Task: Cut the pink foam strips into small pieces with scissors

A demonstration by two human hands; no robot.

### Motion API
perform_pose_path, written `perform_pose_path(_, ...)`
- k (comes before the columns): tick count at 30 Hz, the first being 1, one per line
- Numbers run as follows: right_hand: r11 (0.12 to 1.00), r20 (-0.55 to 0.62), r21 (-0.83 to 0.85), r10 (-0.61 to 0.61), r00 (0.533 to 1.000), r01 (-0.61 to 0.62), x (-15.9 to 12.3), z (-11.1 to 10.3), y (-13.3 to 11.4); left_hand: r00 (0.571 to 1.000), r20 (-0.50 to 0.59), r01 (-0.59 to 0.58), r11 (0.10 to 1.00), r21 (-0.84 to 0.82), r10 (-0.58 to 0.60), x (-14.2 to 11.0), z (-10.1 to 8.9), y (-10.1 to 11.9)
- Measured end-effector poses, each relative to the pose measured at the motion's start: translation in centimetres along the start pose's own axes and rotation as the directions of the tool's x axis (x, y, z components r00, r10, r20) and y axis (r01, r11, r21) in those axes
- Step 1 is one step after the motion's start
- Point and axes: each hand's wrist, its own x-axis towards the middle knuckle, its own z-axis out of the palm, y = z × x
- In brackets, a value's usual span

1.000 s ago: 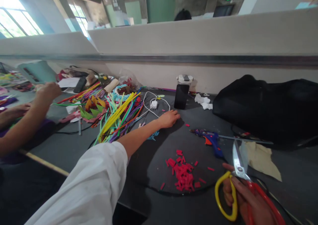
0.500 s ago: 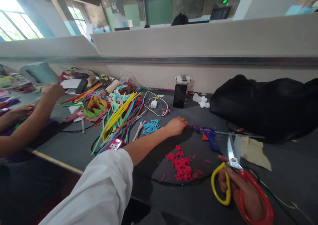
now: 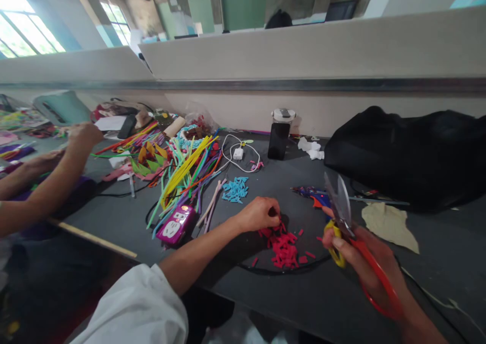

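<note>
My left hand [image 3: 260, 214] is at the upper left edge of a pile of small red cut pieces [image 3: 284, 250], its thumb and fingers curled together in a pinch. What lies between the fingertips is hidden. On the right, my right hand [image 3: 370, 260] holds a pair of scissors [image 3: 343, 212], with one yellow and one red handle; the blades are slightly apart and point up and away. Behind the scissors lies a blue glue gun [image 3: 321, 198] with an orange trigger. A small heap of light blue cut pieces [image 3: 235, 189] rests beyond my left forearm.
Left of my arm are a purple power socket [image 3: 176, 226] and a bundle of coloured fuzzy stems [image 3: 190, 169]. A phone [image 3: 278, 141] leans on a bottle at the back. A black bag [image 3: 402, 156] fills the back right. Another person's hands [image 3: 83, 134] work at far left.
My left hand has come back from near the glue gun's tip to the red pile and curled its fingers. My right hand has turned the scissors and raised them slightly.
</note>
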Motion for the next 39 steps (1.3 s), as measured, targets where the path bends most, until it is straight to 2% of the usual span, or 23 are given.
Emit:
perform_pose_path(2, 0.99, 0.076, -0.104, -0.085, 0.994, 0.092, 1.3, 0.6, -0.9, 1.0, 0.019, -0.005, 0.998, -0.07, 0.006, -0.1, 0.0, 0.4)
perform_pose_path(4, 0.982, 0.067, -0.109, -0.149, 0.987, 0.155, 2.5, 1.4, -0.8, 0.999, 0.04, 0.009, 0.985, -0.175, -0.002, -0.3, 0.0, 0.6)
perform_pose_path(8, 0.934, 0.049, -0.214, -0.281, 0.959, 0.284, 4.1, 2.9, 1.2, 0.989, 0.13, 0.108, 0.939, -0.327, -0.068, -0.6, -0.3, 0.7)
perform_pose_path(12, 0.872, 0.058, -0.283, -0.399, 0.915, 0.399, 4.2, 3.5, 3.4, 0.974, 0.202, 0.185, 0.885, -0.427, -0.106, -0.8, -0.4, 0.8)
perform_pose_path(16, 0.841, 0.055, -0.33, -0.436, 0.898, 0.428, 3.7, 4.0, 4.2, 0.962, 0.215, 0.271, 0.716, -0.643, -0.171, -0.8, -0.5, 0.7)
perform_pose_path(20, 0.81, 0.041, -0.364, -0.479, 0.877, 0.459, 3.4, 4.6, 4.3, 0.983, 0.132, 0.179, 0.532, -0.828, -0.127, -0.9, -0.5, 0.9)
perform_pose_path(23, 0.84, 0.035, -0.343, -0.437, 0.899, 0.421, 3.2, 5.1, 3.8, 0.987, 0.124, 0.154, 0.372, -0.916, -0.102, -1.0, -0.1, 1.2)
perform_pose_path(25, 0.869, 0.02, -0.32, -0.391, 0.92, 0.377, 3.0, 5.5, 3.2, 0.987, 0.131, 0.155, 0.304, -0.94, -0.095, -1.0, 0.3, 1.4)
perform_pose_path(31, 0.888, 0.018, -0.315, -0.346, 0.938, 0.333, 2.4, 6.3, 2.2, 0.988, 0.131, 0.151, 0.314, -0.937, -0.083, -1.0, 1.2, 1.6)
perform_pose_path(36, 0.859, 0.043, -0.325, -0.405, 0.913, 0.396, 2.3, 6.4, 2.5, 0.981, 0.176, 0.194, 0.323, -0.926, -0.084, -1.1, 1.2, 1.7)
perform_pose_path(39, 0.84, 0.052, -0.338, -0.433, 0.9, 0.424, 2.2, 6.3, 2.7, 0.973, 0.192, 0.221, 0.292, -0.93, -0.125, -1.2, 1.2, 1.7)
